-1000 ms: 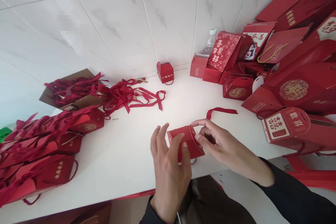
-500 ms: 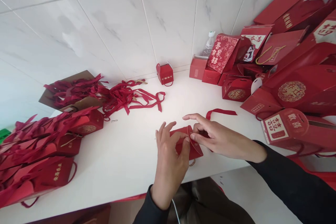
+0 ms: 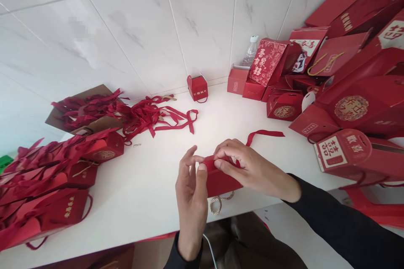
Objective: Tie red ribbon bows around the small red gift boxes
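Note:
A small red gift box [image 3: 221, 183] stands near the table's front edge, between my hands. My left hand [image 3: 192, 187] pinches its left top edge with thumb and index finger, the other fingers raised. Curled over the top, my right hand [image 3: 249, 166] presses thumb and fingertips together on the box's upper edge; whether ribbon is also in that pinch is hidden. A red ribbon [image 3: 267, 133] comes out from behind the right hand and trails across the white table. Below the box, a twisted gold cord [image 3: 216, 206] hangs in a loop.
On the left, filled rows of ribboned red boxes [image 3: 67, 208] sit before a brown carton [image 3: 83, 109] of ribbons. Loose ribbons [image 3: 148, 113] lie beside it. A small box [image 3: 198, 87] stands by the tiled wall. Red boxes [image 3: 350, 105] and a clear bottle [image 3: 251, 52] fill the right.
The box has turned so its plain side shows, and its gold cord is more visible. My left hand has moved slightly left and down; my right hand has shifted left along the top.

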A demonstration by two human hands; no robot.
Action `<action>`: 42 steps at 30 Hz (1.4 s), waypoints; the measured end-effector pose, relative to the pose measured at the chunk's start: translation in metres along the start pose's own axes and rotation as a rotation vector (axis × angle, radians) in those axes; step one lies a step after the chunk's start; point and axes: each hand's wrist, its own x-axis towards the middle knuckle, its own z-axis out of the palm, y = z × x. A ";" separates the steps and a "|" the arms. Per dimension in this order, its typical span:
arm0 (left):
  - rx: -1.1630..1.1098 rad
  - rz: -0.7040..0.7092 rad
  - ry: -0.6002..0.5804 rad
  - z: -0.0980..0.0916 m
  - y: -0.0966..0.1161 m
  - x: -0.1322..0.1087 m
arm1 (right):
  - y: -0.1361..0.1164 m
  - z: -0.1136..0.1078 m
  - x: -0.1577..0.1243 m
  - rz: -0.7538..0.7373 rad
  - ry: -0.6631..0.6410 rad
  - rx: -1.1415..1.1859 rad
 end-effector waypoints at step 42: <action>-0.306 -0.276 0.098 -0.012 -0.021 -0.017 | -0.001 0.010 0.004 0.141 -0.086 -0.120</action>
